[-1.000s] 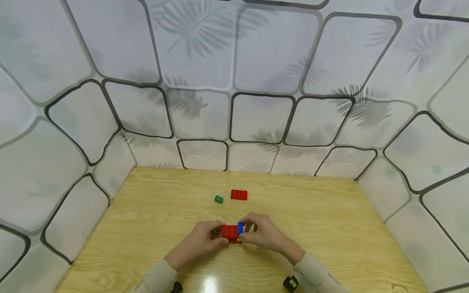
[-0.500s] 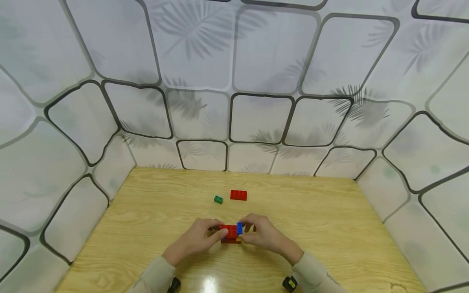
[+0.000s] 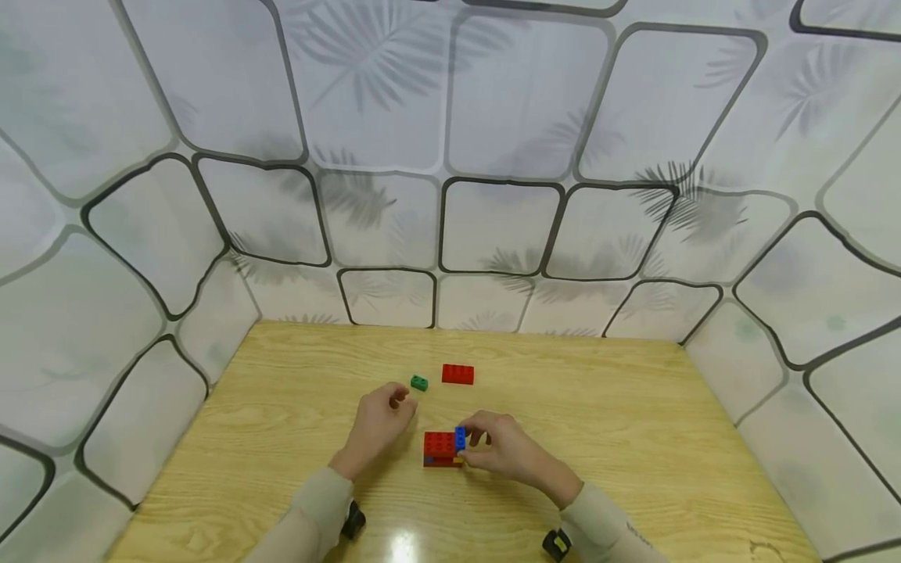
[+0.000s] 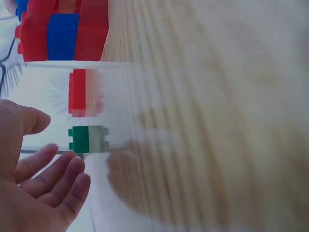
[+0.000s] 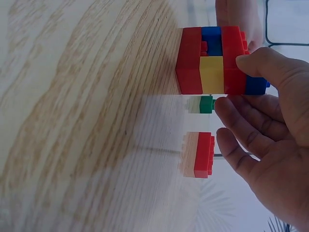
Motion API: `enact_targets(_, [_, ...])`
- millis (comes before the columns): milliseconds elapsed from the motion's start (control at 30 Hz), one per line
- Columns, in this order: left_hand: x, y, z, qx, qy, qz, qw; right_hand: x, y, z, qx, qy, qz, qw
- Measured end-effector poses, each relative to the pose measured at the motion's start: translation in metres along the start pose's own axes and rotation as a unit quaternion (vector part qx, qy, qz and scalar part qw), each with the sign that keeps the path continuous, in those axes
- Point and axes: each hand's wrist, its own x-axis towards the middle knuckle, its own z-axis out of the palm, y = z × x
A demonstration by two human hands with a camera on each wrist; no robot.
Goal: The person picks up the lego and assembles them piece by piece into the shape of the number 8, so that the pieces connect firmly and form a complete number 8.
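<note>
Nearest are two pale sleeves (image 3: 310,504) and two black wrist-worn devices (image 3: 557,545). Beyond them, the right hand (image 3: 501,448) pinches the right end of a squat stack of studded plastic bricks (image 3: 439,446) on the pale wood-grained bench (image 3: 584,407), thumb on the near side. The stack shows two red layers, one yellow brick (image 5: 211,75) between them, and at least two blue bricks: one between the layers (image 4: 63,36), one on top (image 3: 460,438). How many bricks form each red layer, I cannot tell.

The stack should be light, stiff and slightly slick, sturdy but liable to part at its joints; best held low across both flat sides.

Farther off, the left hand (image 3: 380,428) holds nothing, its fingers loosely bent and thumb apart, near one small green two-stud brick (image 3: 419,383). Just right of that lies one loose oblong red brick (image 3: 457,374); both probably suit a fingertip pinch on their sides. Behind stands a patterned wall covering (image 3: 505,228).
</note>
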Motion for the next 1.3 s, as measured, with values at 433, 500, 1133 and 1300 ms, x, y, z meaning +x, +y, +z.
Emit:
enact_targets(433, [0.020, -0.001, 0.012, 0.004, 0.019, -0.040, 0.9990, 0.000, 0.000, -0.002, 0.000, -0.001, -0.009, 1.0000])
enact_targets(500, [0.023, -0.001, 0.014, 0.001, 0.012, -0.048, 0.9988, -0.001, -0.001, -0.002, -0.001, 0.001, -0.007, 1.0000])
enact_targets(1133, [0.034, -0.003, 0.029, 0.066, 0.050, -0.084, 0.9930, -0.001, 0.003, 0.001, -0.013, 0.011, -0.011, 0.9998])
enact_targets(1300, [0.036, -0.003, 0.032, 0.069, 0.049, -0.092, 0.9922, -0.002, 0.003, 0.000, -0.016, 0.011, -0.015, 0.9997])
